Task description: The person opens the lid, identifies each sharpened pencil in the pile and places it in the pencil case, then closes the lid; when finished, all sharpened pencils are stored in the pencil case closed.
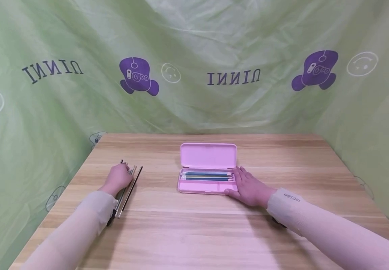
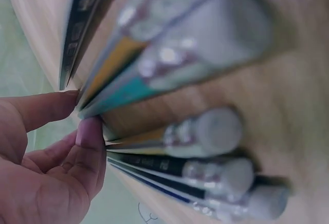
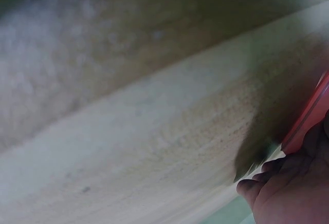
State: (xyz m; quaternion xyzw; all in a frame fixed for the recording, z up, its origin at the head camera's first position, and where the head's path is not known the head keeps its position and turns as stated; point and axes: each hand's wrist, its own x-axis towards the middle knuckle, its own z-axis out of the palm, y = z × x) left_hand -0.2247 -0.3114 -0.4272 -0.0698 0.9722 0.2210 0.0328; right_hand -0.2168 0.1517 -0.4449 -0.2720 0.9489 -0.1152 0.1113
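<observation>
My left hand (image 1: 118,178) is over several loose pencils (image 1: 133,189) at the left of the table. In the left wrist view, thumb and forefinger pinch the far part of a teal pencil (image 2: 121,100) and the yellow one against it; other eraser-tipped pencils (image 2: 218,131) lie on either side. An open pink pencil case (image 1: 197,186) lies mid-table, lid raised at the back. Several pencils (image 1: 208,176) lie side by side in its rear compartment. My right hand (image 1: 250,187) rests against the case's right end, fingers extended, thumb at the near corner.
The wooden table (image 1: 180,232) reaches back to a green printed curtain (image 1: 194,105), which also hangs along both sides. In the case, a small divider (image 1: 219,186) splits the front compartment.
</observation>
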